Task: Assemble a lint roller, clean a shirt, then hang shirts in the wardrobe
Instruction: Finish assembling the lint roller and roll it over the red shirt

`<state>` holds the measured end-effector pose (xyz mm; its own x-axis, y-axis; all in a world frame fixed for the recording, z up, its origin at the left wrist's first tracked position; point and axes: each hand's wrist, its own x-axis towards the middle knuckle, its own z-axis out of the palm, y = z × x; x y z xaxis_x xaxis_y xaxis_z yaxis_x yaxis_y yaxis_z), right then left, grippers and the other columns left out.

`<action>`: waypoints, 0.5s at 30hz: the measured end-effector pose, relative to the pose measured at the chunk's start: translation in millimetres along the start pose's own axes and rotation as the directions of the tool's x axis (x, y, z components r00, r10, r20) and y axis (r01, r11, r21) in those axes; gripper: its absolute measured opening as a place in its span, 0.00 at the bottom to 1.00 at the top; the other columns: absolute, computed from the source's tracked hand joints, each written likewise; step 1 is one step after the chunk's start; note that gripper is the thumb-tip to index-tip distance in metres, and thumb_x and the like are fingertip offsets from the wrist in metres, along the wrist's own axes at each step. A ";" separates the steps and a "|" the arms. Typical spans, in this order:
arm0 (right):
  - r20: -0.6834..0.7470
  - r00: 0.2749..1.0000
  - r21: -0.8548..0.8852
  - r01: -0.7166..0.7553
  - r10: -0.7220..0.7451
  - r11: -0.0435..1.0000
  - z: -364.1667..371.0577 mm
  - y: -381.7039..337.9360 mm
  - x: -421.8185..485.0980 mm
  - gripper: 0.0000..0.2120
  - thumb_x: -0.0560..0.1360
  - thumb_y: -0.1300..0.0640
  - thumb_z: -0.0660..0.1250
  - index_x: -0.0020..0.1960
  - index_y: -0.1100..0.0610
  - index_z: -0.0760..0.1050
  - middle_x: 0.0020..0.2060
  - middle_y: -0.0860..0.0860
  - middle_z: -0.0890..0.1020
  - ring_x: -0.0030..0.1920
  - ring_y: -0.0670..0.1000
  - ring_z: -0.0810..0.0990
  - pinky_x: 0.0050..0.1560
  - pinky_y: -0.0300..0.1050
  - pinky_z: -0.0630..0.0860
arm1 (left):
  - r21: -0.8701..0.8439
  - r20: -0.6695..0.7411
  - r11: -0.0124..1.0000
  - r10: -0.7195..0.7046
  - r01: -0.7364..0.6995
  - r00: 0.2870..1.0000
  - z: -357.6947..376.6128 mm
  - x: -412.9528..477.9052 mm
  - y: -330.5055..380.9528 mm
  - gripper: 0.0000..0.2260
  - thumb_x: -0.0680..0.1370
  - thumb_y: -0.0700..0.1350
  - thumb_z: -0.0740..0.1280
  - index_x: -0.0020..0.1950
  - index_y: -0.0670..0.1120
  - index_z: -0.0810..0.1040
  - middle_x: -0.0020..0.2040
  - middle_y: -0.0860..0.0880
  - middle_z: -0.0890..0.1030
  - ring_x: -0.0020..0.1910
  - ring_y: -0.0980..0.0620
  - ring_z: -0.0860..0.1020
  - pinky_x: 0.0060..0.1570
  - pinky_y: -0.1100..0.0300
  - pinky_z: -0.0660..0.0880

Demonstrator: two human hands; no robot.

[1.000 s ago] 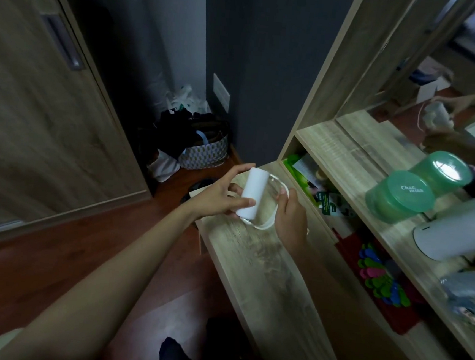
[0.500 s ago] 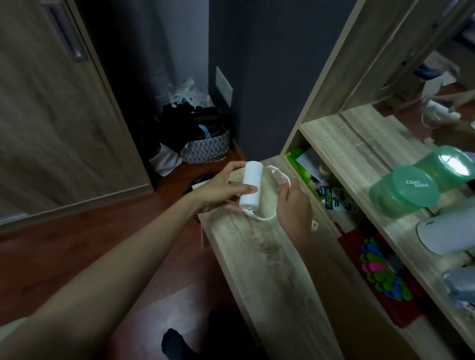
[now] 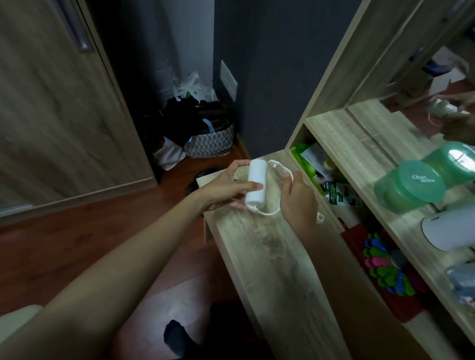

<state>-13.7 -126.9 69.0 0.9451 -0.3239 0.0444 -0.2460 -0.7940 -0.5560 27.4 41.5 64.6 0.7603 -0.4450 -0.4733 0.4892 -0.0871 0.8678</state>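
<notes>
Dim bedroom corner, seen from above through a head-worn camera. Reddish wooden floor (image 3: 52,249) fills the lower left, a pale wood wardrobe door (image 3: 37,90) with a recessed handle rises at the upper left, and a dark grey wall (image 3: 283,69) stands in the middle. On the floor by the wall sits a patterned basket (image 3: 209,143) with dark items in it.

A light wood worktop (image 3: 275,263) runs from the centre toward the lower right. Both bare arms reach over its far end. The left hand (image 3: 224,188) holds a white roll (image 3: 256,184), a smooth cylinder standing nearly upright just above the worktop, with the thumb across its front and the fingers wrapped behind; that grip is clamped on the roll. The right hand (image 3: 297,199) is just beside it, its fingers closed on a thin white handle frame (image 3: 277,189) that loops from the roll's top round to its bottom end. Whether the frame is fully seated in the roll cannot be told.

To the right, an upper shelf (image 3: 362,150) carries a green translucent tub (image 3: 409,186) with a lid and a white cylindrical container (image 3: 462,228) lying beside it. A mirror (image 3: 454,84) behind the shelf reflects the hands. Below the shelf lie green packets and a cluster of small colourful pieces (image 3: 387,264) on a red surface.
</notes>
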 end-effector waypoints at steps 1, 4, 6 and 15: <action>0.001 1.000 -0.004 -0.002 0.002 1.000 0.2 -0.4 0.0 0.16 0.82 0.51 0.52 0.56 0.60 0.73 0.46 0.58 0.80 0.48 0.56 0.79 0.50 0.54 0.76 | 0.004 -0.001 1.000 0.003 -0.003 1.000 0.8 0.2 -0.2 0.29 0.73 0.44 0.74 0.69 0.56 0.63 0.49 0.44 0.84 0.47 0.43 0.84 0.43 0.48 0.82; 0.008 1.000 -0.009 -0.006 0.006 1.000 0.6 -2.0 0.7 0.16 0.82 0.51 0.52 0.56 0.60 0.73 0.46 0.58 0.80 0.46 0.54 0.78 0.46 0.47 0.72 | 0.023 -0.001 1.000 0.011 -0.011 1.000 2.8 -0.2 0.4 0.29 0.73 0.44 0.74 0.69 0.55 0.63 0.47 0.46 0.84 0.45 0.45 0.84 0.42 0.49 0.81; 0.009 1.000 -0.014 0.003 -0.002 1.000 0.4 -2.9 2.1 0.16 0.82 0.52 0.52 0.57 0.61 0.72 0.46 0.58 0.80 0.46 0.54 0.77 0.44 0.45 0.70 | 0.022 0.001 1.000 0.014 -0.014 1.000 3.2 -0.8 2.2 0.29 0.73 0.44 0.74 0.69 0.55 0.63 0.48 0.45 0.84 0.44 0.45 0.84 0.40 0.50 0.81; 0.005 1.000 -0.027 0.025 -0.025 0.999 -3.3 -4.1 7.2 0.17 0.82 0.51 0.51 0.55 0.62 0.73 0.46 0.59 0.81 0.48 0.58 0.79 0.48 0.52 0.76 | -0.004 0.012 1.000 0.014 -0.014 1.000 2.5 -3.2 6.7 0.28 0.74 0.43 0.73 0.69 0.55 0.64 0.52 0.44 0.83 0.49 0.44 0.84 0.45 0.46 0.82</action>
<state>-6.6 -127.7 74.3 0.9519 -0.3017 0.0542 -0.2281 -0.8154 -0.5320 27.2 40.2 72.3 0.7621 -0.4568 -0.4589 0.4801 -0.0769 0.8739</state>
